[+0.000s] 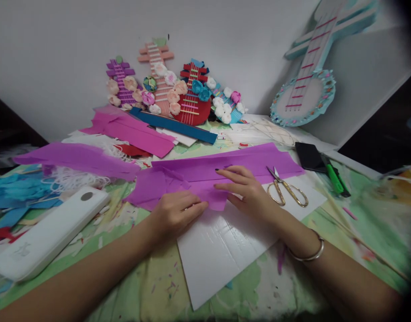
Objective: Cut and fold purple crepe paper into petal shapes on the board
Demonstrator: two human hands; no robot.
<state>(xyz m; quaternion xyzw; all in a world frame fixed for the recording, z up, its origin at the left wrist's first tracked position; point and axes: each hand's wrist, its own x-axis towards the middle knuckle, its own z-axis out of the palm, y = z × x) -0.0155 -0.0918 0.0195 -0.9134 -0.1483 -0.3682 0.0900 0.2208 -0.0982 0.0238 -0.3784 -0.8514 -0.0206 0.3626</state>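
A length of purple crepe paper (pixel 249 162) lies across a white board (pixel 222 250) on the table, with a folded flap near its left end. My left hand (pixel 178 209) rests on the paper's lower edge, fingers laid flat and pointing right. My right hand (pixel 249 190) is spread over the same paper, its fingertips on or just above it; contact is hard to make out. Gold-handled scissors (pixel 282 188) lie partly open on the board, just right of my right hand. Another purple paper sheet (pixel 81 158) lies to the left.
A white rectangular device (pixel 51 237) stands at left beside white string (pixel 78 179). Pink paper (pixel 132 132) and a blue strip (pixel 175 126) lie behind. A phone (pixel 309 156) and a green cutter (pixel 334 176) are at right. Several decorated toy guitars (pixel 194 105) lean on the wall.
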